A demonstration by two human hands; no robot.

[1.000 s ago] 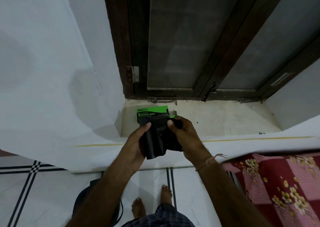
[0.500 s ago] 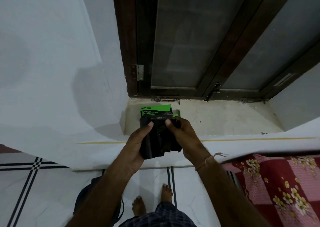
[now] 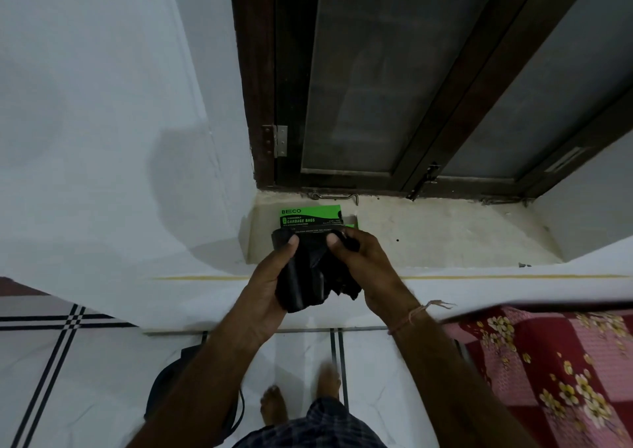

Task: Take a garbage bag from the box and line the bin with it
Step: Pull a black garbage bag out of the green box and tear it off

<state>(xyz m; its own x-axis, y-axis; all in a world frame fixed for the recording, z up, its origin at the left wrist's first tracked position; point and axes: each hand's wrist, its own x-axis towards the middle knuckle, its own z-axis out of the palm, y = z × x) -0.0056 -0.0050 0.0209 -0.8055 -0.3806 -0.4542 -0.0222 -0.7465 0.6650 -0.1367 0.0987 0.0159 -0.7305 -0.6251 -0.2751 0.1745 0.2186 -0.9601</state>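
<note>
Both hands grip the black garbage bag (image 3: pixel 310 276), folded/bunched, above the window ledge (image 3: pixel 445 238), just in front of the green garbage bag box (image 3: pixel 310 216). Left hand (image 3: pixel 270 286) clamps its left side, right hand (image 3: pixel 363 266) pinches the top edge w/ thumb. Step, probably: separating/unfolding the bag. Next: find the mouth, shake open. Dark shape by the feet may be the bin, can't tell.

Box (image 3: pixel 310 217) lying at the window sill's (image 3: pixel 445 238) left end, against the back edge; bag (image 3: pixel 310 276) being held just in front of it.
</note>
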